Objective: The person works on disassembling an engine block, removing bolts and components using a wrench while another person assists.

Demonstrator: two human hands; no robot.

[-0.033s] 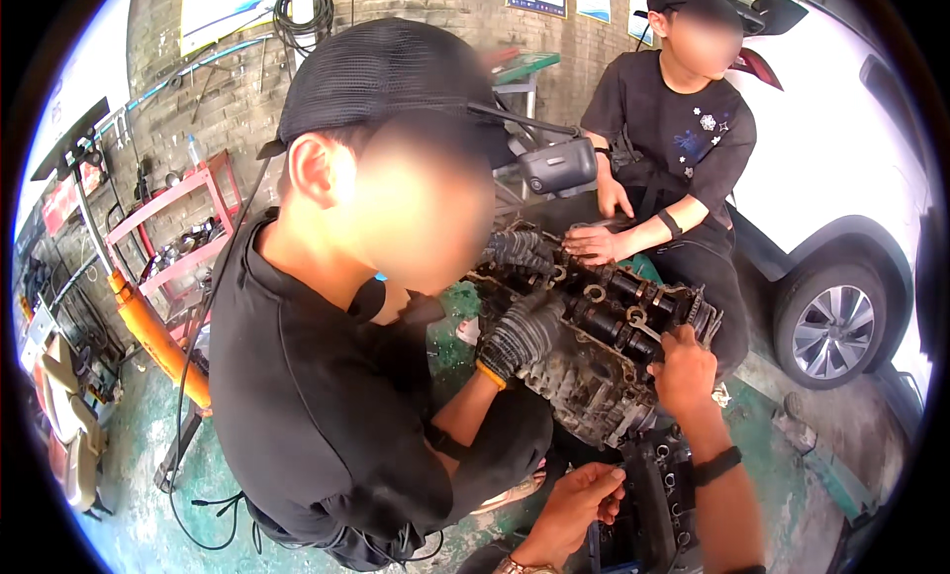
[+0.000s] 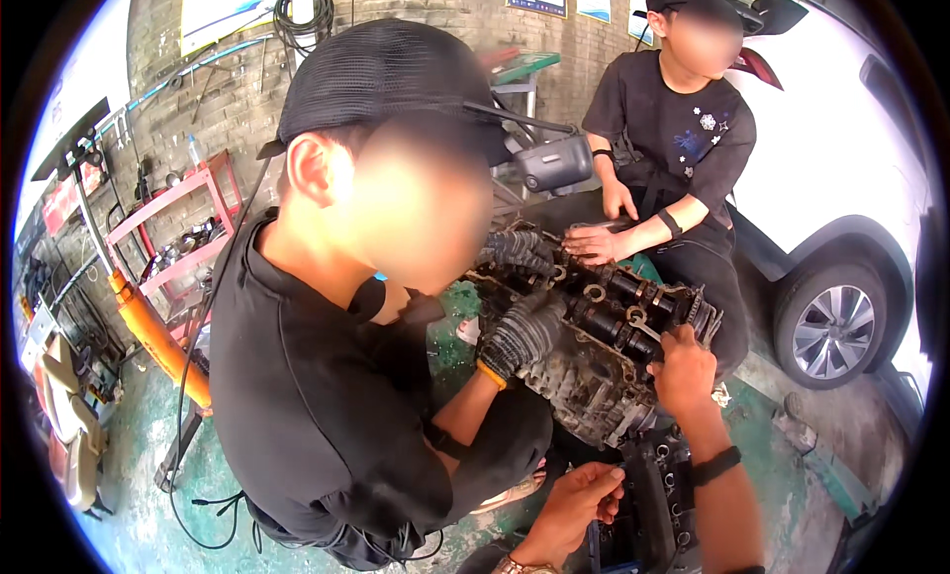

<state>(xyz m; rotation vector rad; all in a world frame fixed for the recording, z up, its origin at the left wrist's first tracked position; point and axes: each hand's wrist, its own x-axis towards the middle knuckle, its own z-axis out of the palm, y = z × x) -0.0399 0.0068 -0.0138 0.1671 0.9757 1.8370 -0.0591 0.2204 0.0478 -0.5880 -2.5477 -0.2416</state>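
A dark, oily engine (image 2: pixel 579 391) stands in front of me with its camshafts bared on top. At its near right end my right hand (image 2: pixel 685 374) is closed round a small wrench (image 2: pixel 645 327), whose silvery head lies at the camshaft. Lower down, my left hand (image 2: pixel 574 505) is held with thumb and fingers drawn together; whatever is in them, if anything, is hidden. Beside that hand sits a black engine cover (image 2: pixel 651 505) with round openings. A co-worker's gloved hand (image 2: pixel 522 334) rests on the engine's left side, and their other glove (image 2: pixel 520 249) is farther back.
One co-worker (image 2: pixel 336 376) crouches close on my left. Across the engine another person's bare hand (image 2: pixel 594 243) touches its far edge. A white car's wheel (image 2: pixel 831 327) stands right. An orange jack (image 2: pixel 158 336) and a pink tool rack (image 2: pixel 188 208) are at left; cables (image 2: pixel 223 505) trail over the floor.
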